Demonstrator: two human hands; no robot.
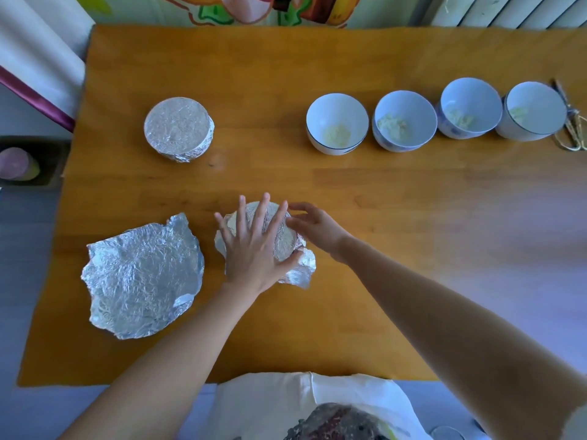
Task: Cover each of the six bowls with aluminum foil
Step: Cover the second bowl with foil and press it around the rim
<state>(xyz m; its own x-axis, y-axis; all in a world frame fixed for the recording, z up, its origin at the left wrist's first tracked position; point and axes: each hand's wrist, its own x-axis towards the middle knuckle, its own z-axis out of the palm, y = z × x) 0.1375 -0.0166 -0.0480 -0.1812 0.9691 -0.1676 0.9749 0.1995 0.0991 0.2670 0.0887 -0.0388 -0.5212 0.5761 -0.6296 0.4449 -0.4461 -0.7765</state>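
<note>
Foil-covered bowl (285,244) | hands: left hand (251,252) flat, pressing top | right hand (314,228) (blurred) at rim, perhaps pinching

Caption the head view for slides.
Left hand presses the foil-draped bowl, right hand at its rim; one wrapped bowl, four open bowls, spare foil sheet nearby.

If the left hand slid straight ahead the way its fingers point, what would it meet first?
Likely only bare table: from the left hand, the line leaves the foil-draped bowl and passes just left of the nearest open bowl, though narrowly.
</note>
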